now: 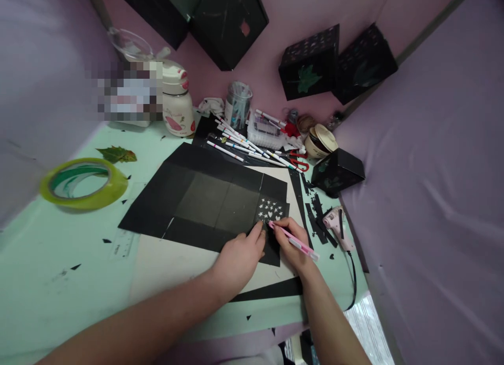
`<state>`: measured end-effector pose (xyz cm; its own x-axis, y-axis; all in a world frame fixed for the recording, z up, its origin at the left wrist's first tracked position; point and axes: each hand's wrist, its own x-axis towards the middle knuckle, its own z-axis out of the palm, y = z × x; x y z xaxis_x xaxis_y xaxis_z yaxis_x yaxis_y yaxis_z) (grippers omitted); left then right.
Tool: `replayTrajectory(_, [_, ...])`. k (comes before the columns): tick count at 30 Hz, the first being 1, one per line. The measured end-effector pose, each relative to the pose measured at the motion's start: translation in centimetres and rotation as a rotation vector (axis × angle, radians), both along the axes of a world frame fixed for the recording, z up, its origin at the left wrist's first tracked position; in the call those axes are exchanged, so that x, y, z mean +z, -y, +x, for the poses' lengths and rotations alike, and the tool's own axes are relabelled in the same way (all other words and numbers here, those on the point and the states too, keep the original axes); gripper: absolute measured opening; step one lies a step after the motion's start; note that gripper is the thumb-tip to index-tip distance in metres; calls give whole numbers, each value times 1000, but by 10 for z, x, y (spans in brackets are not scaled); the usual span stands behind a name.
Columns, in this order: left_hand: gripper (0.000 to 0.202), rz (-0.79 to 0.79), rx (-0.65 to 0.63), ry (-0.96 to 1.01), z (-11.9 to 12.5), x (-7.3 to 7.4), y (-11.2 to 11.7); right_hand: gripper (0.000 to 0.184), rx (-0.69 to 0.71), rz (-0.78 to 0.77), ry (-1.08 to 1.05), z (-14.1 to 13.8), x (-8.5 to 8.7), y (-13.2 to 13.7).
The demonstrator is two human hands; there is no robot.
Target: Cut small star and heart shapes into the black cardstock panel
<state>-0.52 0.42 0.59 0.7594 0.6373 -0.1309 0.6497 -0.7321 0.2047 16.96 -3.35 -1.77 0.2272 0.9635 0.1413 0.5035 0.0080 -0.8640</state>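
Observation:
A sheet of black card (212, 197), creased into panels, lies on a pale board (173, 260). Small star and heart cut-outs (270, 210) show white in its right-hand panel. My left hand (242, 254) rests on the card just below these shapes, its fingers stretched out and pressing down, holding nothing. Gripped like a pen in my right hand (293, 241) is a slim pink craft knife (297, 243). Its tip meets the card beside my left fingertips, at the lower edge of the cut-outs; the blade itself is too small to make out.
Yellow-green tape (84, 184) and a leaf (118, 154) lie left. Behind are a bottle (177, 105), a jar (238, 105), several markers (240, 142) and red-handled scissors (300, 163). A glue gun (338, 226), black scraps and a black box (338, 170) sit right.

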Motion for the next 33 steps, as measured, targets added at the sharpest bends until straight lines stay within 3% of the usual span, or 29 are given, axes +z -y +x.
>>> replayTrajectory(7, [33,30,-50,6,-3,4,0,14,-34,9,-47,0,1,-1])
replayTrajectory(17, [32,29,-78,16,-4,5,-2,20,60,59,-87,-1,25,2])
replayTrajectory(24, [37,36,-81,12,-4,6,-2,14,-79,-1,-104,-11,18,6])
replayTrajectory(33, [41,10,-64,4,-4,6,-2,15,-106,-86,-136,-15,17,5])
